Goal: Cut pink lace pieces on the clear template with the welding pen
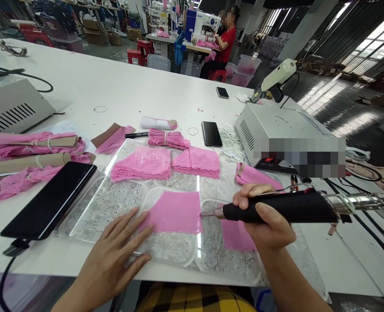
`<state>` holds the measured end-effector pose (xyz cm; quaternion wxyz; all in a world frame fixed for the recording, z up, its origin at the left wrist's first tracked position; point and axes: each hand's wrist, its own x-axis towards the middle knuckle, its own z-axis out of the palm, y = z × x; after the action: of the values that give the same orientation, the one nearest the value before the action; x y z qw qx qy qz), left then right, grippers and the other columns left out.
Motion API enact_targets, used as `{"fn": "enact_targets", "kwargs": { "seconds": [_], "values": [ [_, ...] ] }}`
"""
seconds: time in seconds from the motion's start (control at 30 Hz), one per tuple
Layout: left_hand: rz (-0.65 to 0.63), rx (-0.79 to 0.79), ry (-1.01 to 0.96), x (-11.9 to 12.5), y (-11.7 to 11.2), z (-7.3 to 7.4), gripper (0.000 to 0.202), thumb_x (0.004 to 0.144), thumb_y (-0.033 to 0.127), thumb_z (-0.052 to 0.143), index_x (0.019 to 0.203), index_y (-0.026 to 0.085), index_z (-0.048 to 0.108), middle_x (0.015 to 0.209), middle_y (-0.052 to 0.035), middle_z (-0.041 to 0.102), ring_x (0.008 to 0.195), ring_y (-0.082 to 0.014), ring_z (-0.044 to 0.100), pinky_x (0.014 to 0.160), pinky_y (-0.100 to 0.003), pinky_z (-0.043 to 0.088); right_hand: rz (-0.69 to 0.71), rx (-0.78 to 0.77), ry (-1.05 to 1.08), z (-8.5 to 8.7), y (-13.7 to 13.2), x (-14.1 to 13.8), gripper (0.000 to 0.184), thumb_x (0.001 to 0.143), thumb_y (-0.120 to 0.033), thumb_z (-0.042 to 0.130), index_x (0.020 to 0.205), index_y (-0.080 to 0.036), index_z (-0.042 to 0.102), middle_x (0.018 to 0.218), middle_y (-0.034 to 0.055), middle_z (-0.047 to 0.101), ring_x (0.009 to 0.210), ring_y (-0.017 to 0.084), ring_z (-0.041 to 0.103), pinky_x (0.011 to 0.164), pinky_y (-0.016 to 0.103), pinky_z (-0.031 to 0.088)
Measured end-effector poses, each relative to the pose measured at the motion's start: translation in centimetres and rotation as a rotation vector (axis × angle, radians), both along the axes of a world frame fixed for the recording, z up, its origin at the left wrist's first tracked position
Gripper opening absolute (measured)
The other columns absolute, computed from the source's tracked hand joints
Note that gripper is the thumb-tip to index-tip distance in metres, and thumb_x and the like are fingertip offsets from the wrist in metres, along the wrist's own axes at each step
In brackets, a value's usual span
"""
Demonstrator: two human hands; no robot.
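Lying spread, your left hand (118, 247) touches the pink panel (177, 212) at its left end; your right hand (272, 235) grips the tool (295, 208), tip pointing left at the panel's right edge. Panel's between both hands, long axis running left to right.

Passage over far tabletop (120, 86); black tool (298, 207), grey box (279, 125) block right; large phone (50, 201) blocks left

A white table (114, 95) spans the foreground. Beyond it, red stools (135, 56) stand near sewing desks (161, 38). At right, bright windows (378, 39) adjoin dark curtains (341, 39); light streaks the glossy grey floor (324, 102) beside a pale pillar (304, 31).
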<state>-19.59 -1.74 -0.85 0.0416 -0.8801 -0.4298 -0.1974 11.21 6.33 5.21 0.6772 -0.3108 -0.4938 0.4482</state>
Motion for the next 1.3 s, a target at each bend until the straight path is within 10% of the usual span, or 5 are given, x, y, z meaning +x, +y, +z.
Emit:
{"fn": "enact_targets", "kwargs": {
  "seconds": [0.43,0.87,1.3],
  "values": [
    [-0.036,0.095,-0.055,0.1,0.0,0.1,0.042,0.092,0.023,0.056,0.133,0.015,0.053,0.142,-0.0135,0.050,0.136,-0.0340,0.039,0.106,-0.048,0.037,-0.096,0.015,0.068,1.3,0.0,2.1,0.014,0.066,-0.021,0.057,0.075,-0.018,0.067,0.074,0.0031,0.060,0.053,0.012,0.053,0.054,0.033,0.048],
    [-0.229,0.115,-0.172,15.2,2.2,1.9,0.025,0.097,0.018,0.045,0.113,0.013,0.063,0.122,-0.0119,0.066,0.117,-0.0269,0.058,0.095,-0.042,0.050,-0.166,0.049,0.084,-1.0,0.7,5.5,0.010,0.073,-0.022,0.060,0.081,-0.021,0.065,0.082,0.0013,0.060,0.062,0.013,0.056,0.064,0.034,0.049],
    [-0.152,0.053,-0.083,18.4,3.3,0.3,0.036,0.101,0.033,0.039,0.124,0.015,0.059,0.129,-0.0132,0.061,0.122,-0.0302,0.054,0.096,-0.049,0.047,-0.175,0.032,0.113,-0.8,0.4,5.9,0.011,0.073,-0.024,0.061,0.083,-0.020,0.065,0.083,0.0017,0.060,0.062,0.012,0.054,0.066,0.034,0.050]
  ]
}}
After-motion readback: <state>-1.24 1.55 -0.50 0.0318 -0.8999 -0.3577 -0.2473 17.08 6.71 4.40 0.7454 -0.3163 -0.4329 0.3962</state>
